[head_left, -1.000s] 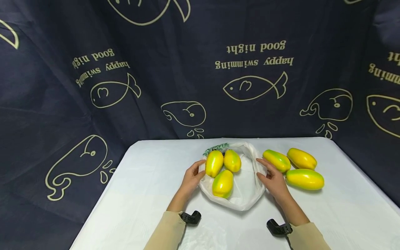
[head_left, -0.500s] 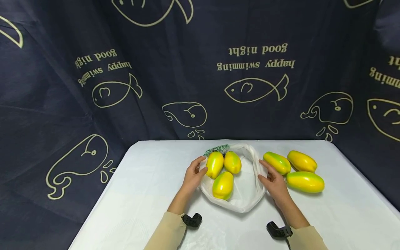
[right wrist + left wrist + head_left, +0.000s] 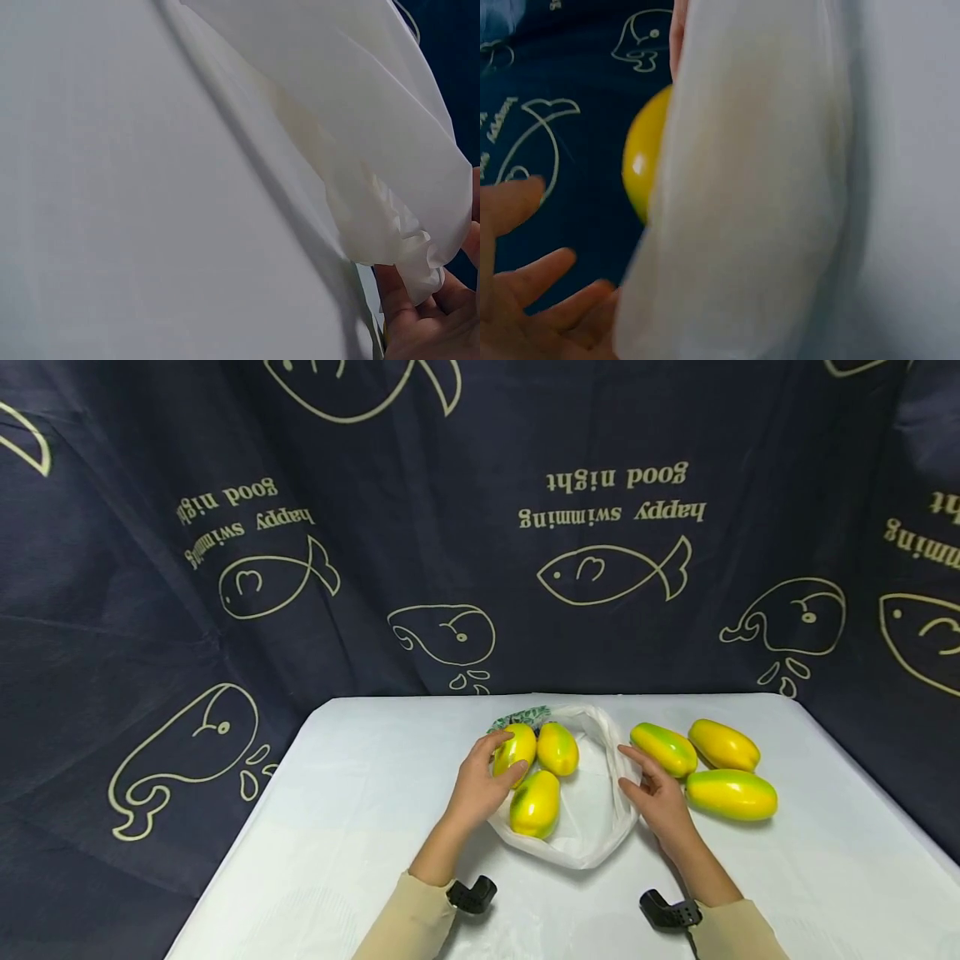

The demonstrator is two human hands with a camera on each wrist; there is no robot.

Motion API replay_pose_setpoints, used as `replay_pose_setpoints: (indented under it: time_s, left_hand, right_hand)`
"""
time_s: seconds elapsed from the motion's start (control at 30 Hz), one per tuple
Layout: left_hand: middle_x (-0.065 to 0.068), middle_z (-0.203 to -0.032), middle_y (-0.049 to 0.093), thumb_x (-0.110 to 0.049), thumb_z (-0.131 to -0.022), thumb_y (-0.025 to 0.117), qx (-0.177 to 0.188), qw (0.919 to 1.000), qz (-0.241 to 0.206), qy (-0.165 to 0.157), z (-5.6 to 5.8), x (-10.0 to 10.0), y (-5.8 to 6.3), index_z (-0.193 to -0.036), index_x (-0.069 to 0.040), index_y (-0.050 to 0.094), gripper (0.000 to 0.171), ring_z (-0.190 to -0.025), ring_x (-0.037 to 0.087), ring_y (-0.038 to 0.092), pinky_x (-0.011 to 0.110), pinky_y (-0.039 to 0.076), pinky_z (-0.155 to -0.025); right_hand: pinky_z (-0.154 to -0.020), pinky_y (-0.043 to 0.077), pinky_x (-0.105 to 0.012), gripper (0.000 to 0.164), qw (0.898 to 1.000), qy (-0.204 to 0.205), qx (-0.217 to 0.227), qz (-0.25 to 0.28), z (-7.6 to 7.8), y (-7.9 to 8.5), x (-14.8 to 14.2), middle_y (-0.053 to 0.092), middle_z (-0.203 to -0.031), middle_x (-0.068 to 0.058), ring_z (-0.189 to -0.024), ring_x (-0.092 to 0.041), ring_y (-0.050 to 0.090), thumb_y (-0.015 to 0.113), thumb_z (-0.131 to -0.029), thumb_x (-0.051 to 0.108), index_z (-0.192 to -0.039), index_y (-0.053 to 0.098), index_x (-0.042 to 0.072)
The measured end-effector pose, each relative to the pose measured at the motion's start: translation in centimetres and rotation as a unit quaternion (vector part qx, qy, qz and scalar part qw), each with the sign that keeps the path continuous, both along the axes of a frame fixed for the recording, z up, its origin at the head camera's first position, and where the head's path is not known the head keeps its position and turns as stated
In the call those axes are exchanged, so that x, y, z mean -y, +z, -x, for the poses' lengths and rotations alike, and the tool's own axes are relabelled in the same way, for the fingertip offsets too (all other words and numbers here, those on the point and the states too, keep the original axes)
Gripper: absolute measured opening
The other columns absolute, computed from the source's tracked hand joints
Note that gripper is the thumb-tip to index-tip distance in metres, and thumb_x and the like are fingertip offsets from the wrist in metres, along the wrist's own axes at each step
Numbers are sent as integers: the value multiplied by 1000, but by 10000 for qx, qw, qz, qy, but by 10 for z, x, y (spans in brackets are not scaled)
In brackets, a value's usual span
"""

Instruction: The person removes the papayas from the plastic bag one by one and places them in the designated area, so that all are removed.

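A white plastic bag (image 3: 573, 853) with a green leafy print stands with its mouth open on the table. Inside it sit three shiny yellow-green papayas: one at left (image 3: 522, 744), one behind (image 3: 557, 749) and one in front (image 3: 535, 810). My left hand (image 3: 480, 783) reaches over the bag's left rim, its spread fingers overlapping the left papaya. In the left wrist view the fingers (image 3: 547, 281) stand loosely apart, with a papaya (image 3: 641, 161) showing above the rim. My right hand (image 3: 660, 795) holds the bag's right rim; folded plastic lies between thumb and fingers in the right wrist view.
Several things lie around: three more papayas, one green-topped (image 3: 664, 749), one at the back (image 3: 723, 744) and one nearer (image 3: 732, 794), rest right of my right hand. A white cover lies over the table (image 3: 337, 827). Dark printed cloth (image 3: 420, 510) hangs behind it.
My left hand has left the bag's left rim and moved right, over the left papaya. The right hand stays at the right rim. Papayas and bag have barely shifted.
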State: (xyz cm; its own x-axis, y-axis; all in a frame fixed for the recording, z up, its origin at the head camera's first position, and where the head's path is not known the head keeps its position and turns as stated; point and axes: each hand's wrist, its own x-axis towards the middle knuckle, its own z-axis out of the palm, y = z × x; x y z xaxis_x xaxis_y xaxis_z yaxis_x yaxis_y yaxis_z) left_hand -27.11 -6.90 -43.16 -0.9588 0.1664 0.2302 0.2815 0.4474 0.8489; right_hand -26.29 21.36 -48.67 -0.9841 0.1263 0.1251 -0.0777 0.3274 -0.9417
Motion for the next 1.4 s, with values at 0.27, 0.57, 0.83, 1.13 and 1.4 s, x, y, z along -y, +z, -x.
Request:
replay_pose_setpoints:
  time_s: [0.27, 0.57, 0.83, 1.13, 1.4]
  left_hand:
    - [10, -145, 57, -30, -93, 71, 194, 9933, 622, -950, -9, -7, 3, -143, -9, 53, 57, -127, 31, 60, 46, 52, -106]
    - [8, -138, 63, -35, -86, 78, 193, 9826, 1439, -1160, -9, -7, -1, -143, -13, 54, 65, -122, 24, 62, 43, 51, -104]
    - [3, -138, 63, -32, -83, 81, 273, 9757, 1667, -1398, -9, -7, -3, -140, -11, 57, 65, -120, 19, 60, 40, 49, -106]
    - [3, -139, 62, -34, -84, 80, 475, 9729, 1636, -1564, -8, -6, -6, -140, -13, 57, 64, -118, 18, 59, 39, 49, -104]
    - [2, -137, 63, -31, -83, 80, 508, 9728, 1590, -1605, -8, -6, -7, -139, -14, 58, 62, -115, 17, 59, 37, 49, -101]
  right_hand:
    - [-118, 32, -50, 52, 10000, -29, -7, 12, 1, -1, 0, 36, -162, -9, -150, -29, 31, 62, -97, 11, -147, 50, 15]
    - [-116, 31, -49, 53, 9999, 97, -66, 41, 2, -3, -2, 36, -162, -10, -148, -28, 32, 62, -97, 12, -148, 48, 14]
    - [-122, 25, -58, 51, 9998, 120, 11, 142, 1, -3, -2, 33, -162, -12, -151, -34, 28, 61, -97, 12, -147, 50, 13]
    - [-122, 24, -62, 49, 9999, 134, 60, 62, 3, -5, -3, 32, -163, -12, -152, -37, 25, 62, -97, 12, -145, 52, 13]
    - [-122, 22, -63, 48, 9999, 98, 65, 27, 3, -6, -2, 31, -163, -12, -153, -36, 24, 62, -96, 11, -143, 53, 11]
